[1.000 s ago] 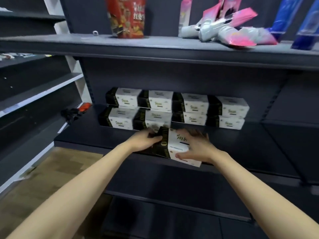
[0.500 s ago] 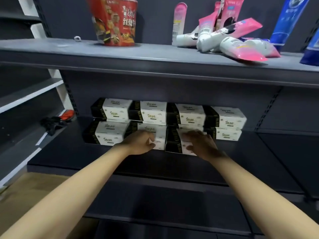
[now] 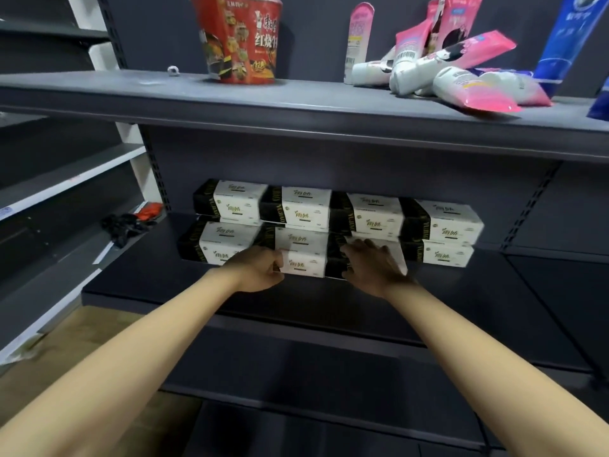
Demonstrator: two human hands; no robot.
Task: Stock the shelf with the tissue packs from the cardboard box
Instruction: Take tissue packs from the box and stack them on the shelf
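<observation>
Dark shelf [image 3: 461,291]: both hands' fingers, left [image 3: 260,270] curled, right [image 3: 372,265] straight, press tissue packs [image 3: 303,255].

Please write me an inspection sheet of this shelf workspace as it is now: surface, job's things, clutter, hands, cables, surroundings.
Surface: dark grey metal shelf.
Job's things: black-and-white tissue packs in two stacked rows at the back; cardboard box not in view.
Clutter: black and orange gloves at left.
Hands: left hand curled, right hand flat, both touching bottom-row packs.
Cables: nothing seen.
Surroundings: red noodle cup and pink tubes above; wooden floor.
</observation>
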